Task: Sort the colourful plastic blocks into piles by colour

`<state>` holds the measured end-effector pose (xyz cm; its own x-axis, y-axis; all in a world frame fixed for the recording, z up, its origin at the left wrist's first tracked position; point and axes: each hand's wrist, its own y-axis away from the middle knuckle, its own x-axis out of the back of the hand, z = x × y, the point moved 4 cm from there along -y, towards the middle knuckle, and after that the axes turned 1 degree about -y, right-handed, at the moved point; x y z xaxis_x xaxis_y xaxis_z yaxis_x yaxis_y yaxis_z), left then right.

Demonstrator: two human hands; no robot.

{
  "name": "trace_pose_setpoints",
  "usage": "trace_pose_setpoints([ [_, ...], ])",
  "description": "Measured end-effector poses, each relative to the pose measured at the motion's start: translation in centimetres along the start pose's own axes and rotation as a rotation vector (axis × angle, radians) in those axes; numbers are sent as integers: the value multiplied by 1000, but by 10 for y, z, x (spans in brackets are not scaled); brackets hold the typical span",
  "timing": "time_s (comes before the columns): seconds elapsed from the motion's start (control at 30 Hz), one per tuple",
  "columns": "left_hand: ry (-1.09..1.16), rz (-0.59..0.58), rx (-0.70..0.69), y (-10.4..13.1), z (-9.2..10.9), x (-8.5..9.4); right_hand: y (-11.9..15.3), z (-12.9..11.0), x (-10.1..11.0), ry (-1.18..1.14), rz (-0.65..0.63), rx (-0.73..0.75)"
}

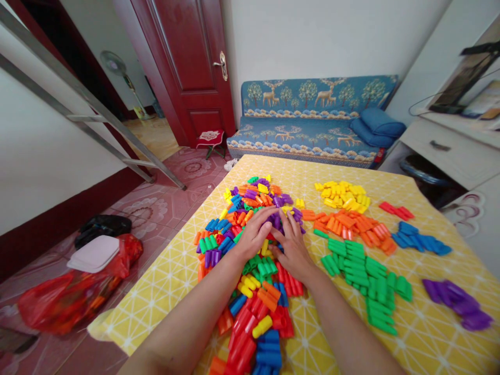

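My left hand (pixel 254 235) reaches over the mixed pile of coloured plastic tube-shaped pieces, fingers stretched out and thumb pointing forward. Beside it, my right hand (pixel 292 245) lies over the same pile with its fingers spread. The fingertips of both hands come close together near some purple pieces (pixel 283 200). Pieces under the palms are hidden, and I make out nothing gripped in either hand. Closer to me, red pieces (pixel 242 333), blue pieces (pixel 269 349) and a yellow piece (pixel 262 326) lie between my forearms.
Right of my hands lie single-colour groups: yellow (pixel 344 195), orange (pixel 353 225), green (pixel 367 273), red (pixel 396 210), blue (pixel 421 239) and purple (pixel 457 303). They rest on a yellow patterned tablecloth (pixel 156 291). Beyond stands a blue sofa (pixel 308 122); bags (pixel 74 297) lie on the floor.
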<state>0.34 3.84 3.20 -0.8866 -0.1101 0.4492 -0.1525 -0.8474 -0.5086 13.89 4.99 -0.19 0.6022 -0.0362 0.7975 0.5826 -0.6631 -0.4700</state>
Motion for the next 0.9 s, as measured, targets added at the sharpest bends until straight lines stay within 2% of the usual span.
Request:
trace_pose_setpoints([
  [0.17, 48, 2, -15, 0, 0, 0, -1, -3, 4, -20, 45, 26],
  [0.33, 72, 72, 17, 0, -3, 3, 1, -3, 18, -156, 273, -45],
  [0.47, 60, 78, 35, 0, -5, 3, 3, 15, 38, -337, 507, -317],
  [0.67, 43, 75, 67, 0, -8, 1, 22, 91, 82, -873, 974, -813],
  [0.77, 35, 78, 70, -1, -8, 1, 37, 120, 96, -1052, 1097, -977],
  [0.9, 32, 75, 73, -1, -8, 1, 50, 132, 104, -1087, 1210, -1086],
])
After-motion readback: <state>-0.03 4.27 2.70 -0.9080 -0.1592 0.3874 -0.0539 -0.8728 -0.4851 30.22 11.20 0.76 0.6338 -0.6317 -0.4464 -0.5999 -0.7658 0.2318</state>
